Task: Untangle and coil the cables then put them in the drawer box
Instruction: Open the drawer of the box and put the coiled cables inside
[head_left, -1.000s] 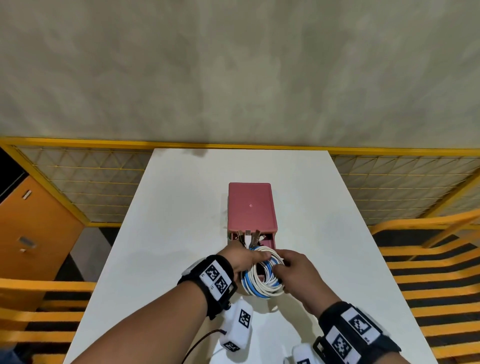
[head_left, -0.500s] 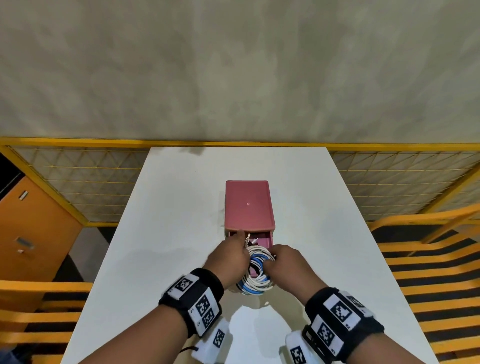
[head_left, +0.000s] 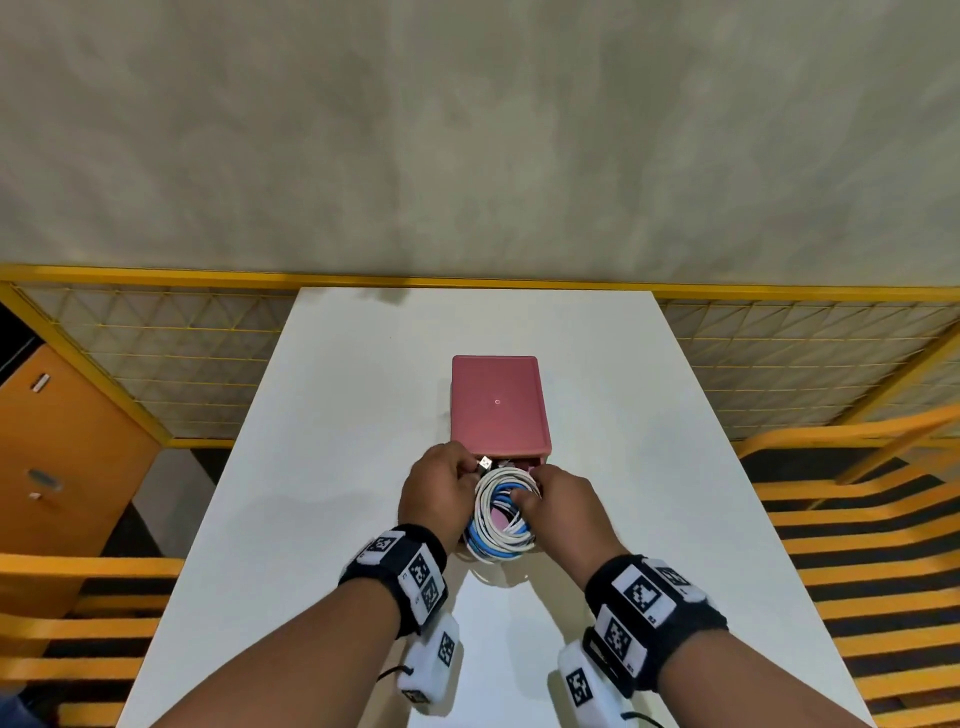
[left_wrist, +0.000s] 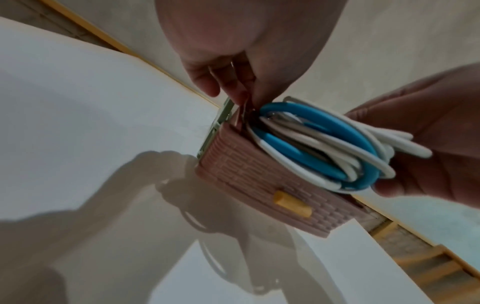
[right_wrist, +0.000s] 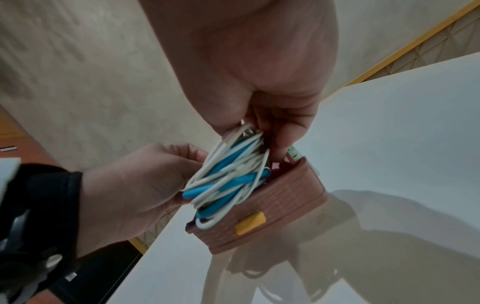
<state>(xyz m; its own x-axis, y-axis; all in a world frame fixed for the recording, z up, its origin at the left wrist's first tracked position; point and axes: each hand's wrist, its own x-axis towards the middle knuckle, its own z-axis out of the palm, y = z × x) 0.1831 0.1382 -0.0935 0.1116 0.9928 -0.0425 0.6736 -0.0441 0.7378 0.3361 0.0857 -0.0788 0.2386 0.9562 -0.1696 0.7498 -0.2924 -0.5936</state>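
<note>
The cables (head_left: 500, 514), a white-and-blue coil, sat partly in the pulled-out drawer (right_wrist: 283, 211) of the pink drawer box (head_left: 497, 405). The left hand (head_left: 436, 491) and right hand (head_left: 563, 501) flanked it, fingers curled round its loops, apparently pressing downward.

The cables (left_wrist: 324, 148) are smooth, glossy plastic in white and blue, with a shiny metal plug (head_left: 485, 462) at the coil's 11 o'clock. The pink plastic drawer (right_wrist: 275, 207) has a ribbed, brick-patterned matt front and a smooth yellow knob (right_wrist: 250, 223). The box (head_left: 497, 402) is smooth and the white table (head_left: 332, 467) faintly glossy.
</note>
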